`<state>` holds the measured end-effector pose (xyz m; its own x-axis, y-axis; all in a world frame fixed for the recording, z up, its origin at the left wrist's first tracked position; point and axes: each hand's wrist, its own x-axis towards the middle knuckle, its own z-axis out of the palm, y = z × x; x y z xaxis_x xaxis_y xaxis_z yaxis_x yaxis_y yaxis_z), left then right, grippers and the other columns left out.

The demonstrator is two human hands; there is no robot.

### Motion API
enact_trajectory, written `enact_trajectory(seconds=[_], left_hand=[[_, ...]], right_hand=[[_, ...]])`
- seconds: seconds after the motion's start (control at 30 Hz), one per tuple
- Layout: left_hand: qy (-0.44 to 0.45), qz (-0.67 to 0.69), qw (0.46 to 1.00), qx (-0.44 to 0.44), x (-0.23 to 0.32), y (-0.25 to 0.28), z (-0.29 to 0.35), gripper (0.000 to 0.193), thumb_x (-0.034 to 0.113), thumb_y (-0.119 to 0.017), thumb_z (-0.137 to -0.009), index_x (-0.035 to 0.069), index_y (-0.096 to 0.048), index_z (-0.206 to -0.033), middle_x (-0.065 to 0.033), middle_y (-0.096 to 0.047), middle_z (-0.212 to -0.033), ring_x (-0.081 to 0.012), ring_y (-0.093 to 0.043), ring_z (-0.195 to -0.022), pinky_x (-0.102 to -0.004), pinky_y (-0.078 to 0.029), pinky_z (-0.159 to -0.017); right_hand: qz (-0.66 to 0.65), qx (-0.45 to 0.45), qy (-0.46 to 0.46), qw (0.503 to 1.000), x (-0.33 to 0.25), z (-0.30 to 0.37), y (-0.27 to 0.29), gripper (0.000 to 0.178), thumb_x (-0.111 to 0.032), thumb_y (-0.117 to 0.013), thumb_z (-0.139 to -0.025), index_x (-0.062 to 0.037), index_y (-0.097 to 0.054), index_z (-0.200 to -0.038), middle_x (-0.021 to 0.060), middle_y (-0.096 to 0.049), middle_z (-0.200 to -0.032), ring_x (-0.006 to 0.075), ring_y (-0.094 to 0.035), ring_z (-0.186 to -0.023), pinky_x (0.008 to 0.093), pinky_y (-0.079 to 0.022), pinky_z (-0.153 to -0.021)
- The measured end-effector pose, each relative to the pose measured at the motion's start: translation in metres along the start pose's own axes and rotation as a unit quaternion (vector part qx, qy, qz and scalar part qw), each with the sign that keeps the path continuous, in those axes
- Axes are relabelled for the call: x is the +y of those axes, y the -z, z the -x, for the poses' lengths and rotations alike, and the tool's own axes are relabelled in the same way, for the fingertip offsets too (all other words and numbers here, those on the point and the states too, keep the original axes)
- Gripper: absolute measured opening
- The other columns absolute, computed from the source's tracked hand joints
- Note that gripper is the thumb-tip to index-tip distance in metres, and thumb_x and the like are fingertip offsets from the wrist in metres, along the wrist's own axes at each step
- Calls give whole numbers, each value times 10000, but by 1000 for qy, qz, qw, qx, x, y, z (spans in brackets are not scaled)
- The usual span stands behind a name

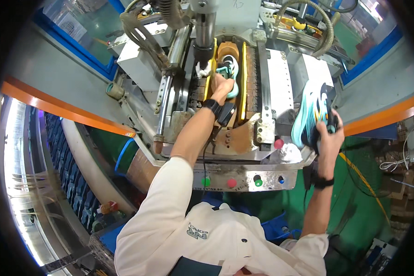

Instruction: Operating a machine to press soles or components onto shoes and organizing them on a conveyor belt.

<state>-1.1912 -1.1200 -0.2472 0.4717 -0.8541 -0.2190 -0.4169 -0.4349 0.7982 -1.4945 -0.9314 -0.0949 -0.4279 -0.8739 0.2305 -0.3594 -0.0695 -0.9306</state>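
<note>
A sneaker with a dark upper and a pale aqua sole [233, 90] lies lengthwise in the machine's trough, between two yellow side pads [244, 83]. My left hand [221, 87] reaches in from the front and is closed on this sneaker's near part; its fingertips are partly hidden. Off to the right, my right hand [331, 136] grips a second sneaker with a white and aqua sole [304, 117], held up beside the machine and smeared by motion. Both wrists wear black bands, and a small black box [226, 114] hangs by the left one.
A metal press column [204, 30] stands just left of the trough. Along the front runs a panel [244, 179] with several coloured push buttons. A crumpled white wad [290, 153] lies at the front right corner. Orange-edged guards [64, 106] flank both sides.
</note>
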Motion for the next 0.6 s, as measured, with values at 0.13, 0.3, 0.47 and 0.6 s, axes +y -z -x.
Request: enact_trajectory(seconds=[0.13, 0.3, 0.47, 0.6], left_hand=[[115, 424, 861, -257, -15, 64, 60, 253, 123, -725, -809, 5, -657, -1021, -91, -699, -939, -206, -687, -803, -368, -563, -685], [83, 395, 871, -279, -56, 177, 186, 416, 166, -756, -799, -17, -595, -1137, -64, -664, -879, -138, -623, -671, -287, -484, -496], [115, 338, 917, -180, -130, 281, 274, 513, 155, -768, -760, -44, -554, -1182, -80, -640, -981, -142, -627, -795, -255, -515, -684], [138, 386, 911, -39, -159, 324, 350, 494, 114, -739, -785, -69, -537, -1198, -98, -643, -1020, -164, -654, -830, -252, -548, -728]], right_hand=[[161, -112, -20, 980, -19, -84, -70, 503, -244, -743, -703, 82, -577, -1048, 183, -642, -943, 202, -628, -818, 323, -508, -704], [223, -338, -10, 914, 4, -134, -217, 568, -329, -772, -643, 102, -617, -979, 253, -671, -949, 312, -672, -917, 380, -525, -792], [376, -261, 4, 889, 17, -86, -322, 448, -255, -654, -761, 40, -620, -1098, 237, -656, -1136, 378, -633, -1072, 424, -505, -923], [392, -169, 90, 900, 53, -53, -364, 372, -156, -581, -781, 47, -485, -1077, 283, -664, -975, 390, -667, -968, 447, -537, -845]])
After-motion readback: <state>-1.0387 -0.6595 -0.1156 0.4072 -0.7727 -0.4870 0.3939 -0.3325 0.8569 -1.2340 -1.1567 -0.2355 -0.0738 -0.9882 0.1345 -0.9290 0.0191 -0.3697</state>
